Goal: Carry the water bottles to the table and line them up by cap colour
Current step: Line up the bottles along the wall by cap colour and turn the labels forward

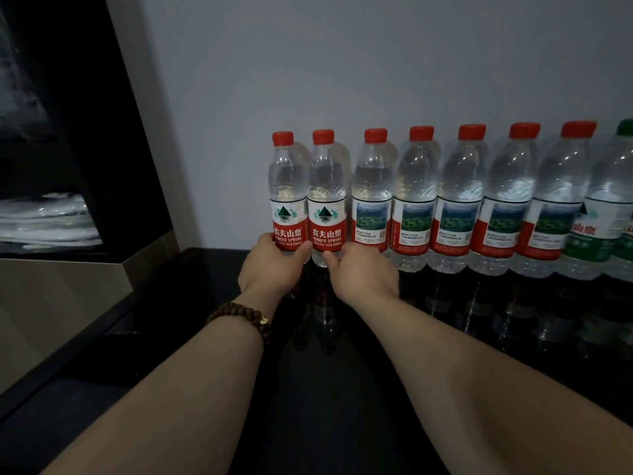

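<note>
Several clear water bottles with red caps stand in a row against the grey wall on a glossy black table (pixel 342 389). My left hand (pixel 270 265) grips the base of the leftmost red-capped bottle (pixel 287 197). My right hand (pixel 363 272) grips the base of the second bottle (pixel 325 200), right beside it. Both bottles are upright and touch each other. Further right stand more red-capped bottles (pixel 462 200), then a green-capped bottle (pixel 613 200) at the frame's right edge, partly cut off.
A dark cabinet (pixel 68 132) with white folded material on a shelf stands at the left, above a beige ledge (pixel 61 296). The table's left edge runs diagonally at lower left. The grey wall (pixel 342 63) is directly behind the bottles.
</note>
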`<state>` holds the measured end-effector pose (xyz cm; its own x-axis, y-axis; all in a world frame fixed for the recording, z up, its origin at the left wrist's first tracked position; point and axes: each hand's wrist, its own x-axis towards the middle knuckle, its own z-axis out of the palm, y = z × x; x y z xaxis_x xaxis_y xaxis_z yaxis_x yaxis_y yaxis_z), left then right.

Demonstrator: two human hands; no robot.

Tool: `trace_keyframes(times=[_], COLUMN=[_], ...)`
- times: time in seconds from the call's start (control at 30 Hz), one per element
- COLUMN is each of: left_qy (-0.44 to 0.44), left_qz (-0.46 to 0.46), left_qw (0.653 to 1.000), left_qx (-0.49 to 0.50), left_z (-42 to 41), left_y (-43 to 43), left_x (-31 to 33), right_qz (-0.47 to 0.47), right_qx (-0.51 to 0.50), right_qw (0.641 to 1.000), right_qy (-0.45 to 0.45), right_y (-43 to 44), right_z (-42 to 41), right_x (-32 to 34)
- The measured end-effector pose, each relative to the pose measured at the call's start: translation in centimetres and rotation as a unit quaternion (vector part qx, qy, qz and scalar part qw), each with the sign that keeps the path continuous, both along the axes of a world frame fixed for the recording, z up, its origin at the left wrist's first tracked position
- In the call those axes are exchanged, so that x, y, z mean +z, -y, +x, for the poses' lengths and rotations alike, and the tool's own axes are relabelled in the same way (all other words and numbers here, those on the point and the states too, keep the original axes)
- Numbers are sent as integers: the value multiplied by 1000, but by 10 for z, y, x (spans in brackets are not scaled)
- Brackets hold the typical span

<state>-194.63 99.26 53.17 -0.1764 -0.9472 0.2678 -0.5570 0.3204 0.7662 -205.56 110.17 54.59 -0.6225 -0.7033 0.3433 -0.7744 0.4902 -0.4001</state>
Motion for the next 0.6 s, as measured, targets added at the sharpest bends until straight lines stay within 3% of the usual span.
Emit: trace_keyframes(times=[0.6], left_qy=[-16], left_qz=[14], left_qw=[999], left_qx=[39], left_z=[-1], left_y=[2], left_x=[1], right_qz=[33], right_qx=[21], right_qw=[999], right_qy=[-29], right_y=[-2], right_z=[3], right_x=[0])
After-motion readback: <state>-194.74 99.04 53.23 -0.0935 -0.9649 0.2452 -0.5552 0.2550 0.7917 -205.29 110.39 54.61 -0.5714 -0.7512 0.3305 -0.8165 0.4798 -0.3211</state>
